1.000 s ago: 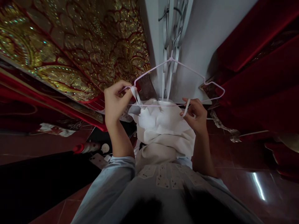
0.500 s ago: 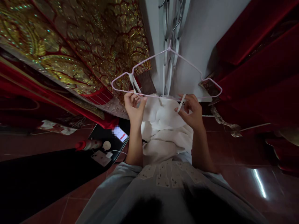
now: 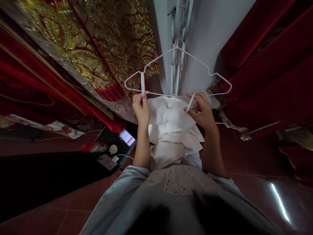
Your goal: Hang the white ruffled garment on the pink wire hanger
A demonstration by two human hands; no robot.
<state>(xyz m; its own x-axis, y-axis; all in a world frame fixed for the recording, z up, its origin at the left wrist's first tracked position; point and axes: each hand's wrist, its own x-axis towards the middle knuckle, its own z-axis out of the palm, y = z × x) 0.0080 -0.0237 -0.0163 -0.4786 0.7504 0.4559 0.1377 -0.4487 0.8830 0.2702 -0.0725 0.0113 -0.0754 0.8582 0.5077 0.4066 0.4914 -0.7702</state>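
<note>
Near frame centre, pinching a white strap (image 3: 143, 83) looped over the hanger (image 3: 176, 47) with the left hand (image 3: 142, 110); spreading a second strap (image 3: 191, 102) with the right hand (image 3: 203, 112).

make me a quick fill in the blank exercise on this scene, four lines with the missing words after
1. The left hand pinches a strap looped over the pale ____.
2. The right hand holds the other strap, which is ____ in colour.
3. Of the two hands, the ____ one is nearer the lit phone.
4. The bottle has a ____ cap.

Missing words: hanger; white; left; red.
</note>
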